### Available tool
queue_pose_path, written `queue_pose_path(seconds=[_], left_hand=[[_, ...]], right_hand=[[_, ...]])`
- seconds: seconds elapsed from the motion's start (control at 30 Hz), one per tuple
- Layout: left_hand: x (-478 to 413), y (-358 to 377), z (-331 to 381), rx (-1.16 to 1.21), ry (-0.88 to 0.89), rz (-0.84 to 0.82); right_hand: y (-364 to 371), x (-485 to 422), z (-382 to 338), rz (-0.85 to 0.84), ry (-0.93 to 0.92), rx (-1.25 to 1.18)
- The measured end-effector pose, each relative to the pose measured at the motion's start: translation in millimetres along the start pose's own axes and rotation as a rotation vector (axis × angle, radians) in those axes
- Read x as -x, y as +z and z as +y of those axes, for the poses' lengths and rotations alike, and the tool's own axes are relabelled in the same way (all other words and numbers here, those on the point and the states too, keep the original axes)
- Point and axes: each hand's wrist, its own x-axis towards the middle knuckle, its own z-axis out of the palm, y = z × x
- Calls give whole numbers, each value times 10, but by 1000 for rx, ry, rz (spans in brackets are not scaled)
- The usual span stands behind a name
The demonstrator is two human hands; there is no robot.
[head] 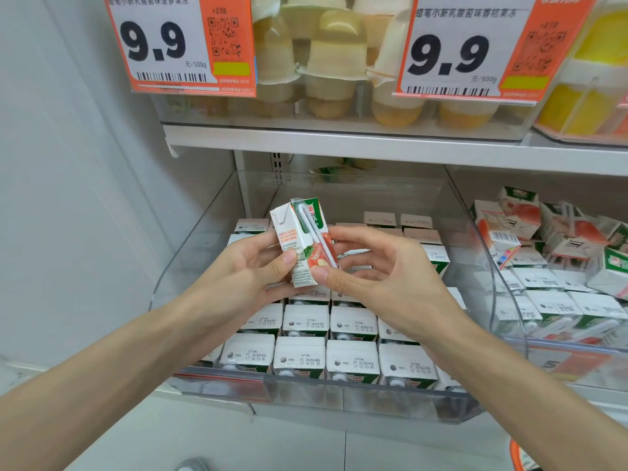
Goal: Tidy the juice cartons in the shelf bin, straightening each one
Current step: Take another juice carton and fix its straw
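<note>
Hands are held close together above the shelf bin [204, 246], both clamped on one juice carton [289, 237]. L hand [244, 266] is curled round the carton's lower left side: thumb is pressed on the printed white face, fingers are hidden behind. R hand [384, 277] pinches the lower right edge btw thumb and curled fingers, w/ its thumb tip just beside the L thumb. Carton is held roughly upright, top tilted a little to the left, clear of the stock below. A wrapped straw [314, 232] is seen lying diagonally on its front face.

Bin is clear plastic and is set on the lower shelf. Rows of cartons [299, 358] are stood upright in it, white date-printed tops up. At right, a neighbouring bin [503, 334] is filled w/ cartons lying jumbled at odd angles. On the upper shelf [339, 141], jelly cups [334, 56] are stacked in a clear tub, and two orange-and-white price tags [163, 45] marked 9.9 are hung in front. A pale wall [68, 164] is seen at left.
</note>
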Motion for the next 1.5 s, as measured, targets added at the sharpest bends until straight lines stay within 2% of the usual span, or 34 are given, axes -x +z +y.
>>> queue_pose_path(seconds=[0.37,0.7,1.07,1.27,1.5], left_hand=[[-7,-5,16,34,-10,-50],[6,4,25,56,-15,-36],[23,11,38,21,-32,-25],[52,84,29,-85,-12,16],[35,37,52,-23,-31,-14]], right_hand=[[-36,-22,27,14,-3,-36],[-23,-14,17,49,73,3],[-32,-13,-11,39,77,21],[-11,13,-27,-65,46,-40],[-32,3,28,28,59,-95]])
